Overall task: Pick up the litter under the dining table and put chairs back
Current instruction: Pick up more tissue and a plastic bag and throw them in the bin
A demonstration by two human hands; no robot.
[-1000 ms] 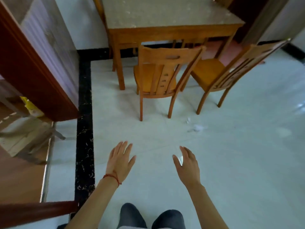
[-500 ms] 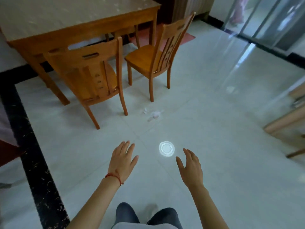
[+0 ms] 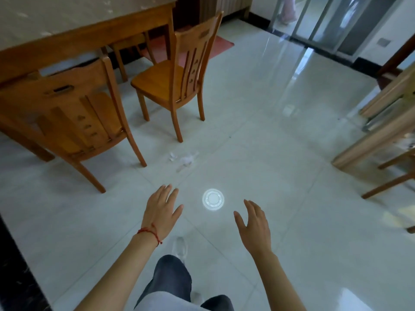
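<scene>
Left hand (image 3: 162, 208): held out over the floor, fingers (image 3: 167, 191) spread, grasping nothing.
Right hand (image 3: 253, 223): also out front, released and empty.
Litter (image 3: 186, 159): small pale crumpled scraps on the floor, just beside the near chair (image 3: 74, 117) leg, not under the worktop (image 3: 74, 25).
Chairs: the near chair and a second chair (image 3: 179, 70) both stand pulled out from the worktop.
Risk: the whitish scraps blend into the glossy tile, so smaller bits may be missed; bending in could knock a chair leg.
Floor (image 3: 280, 153): shiny pale tiles with a round light reflection (image 3: 213, 198).
Room: sliding glass doors (image 3: 325, 23) at the far right.
</scene>
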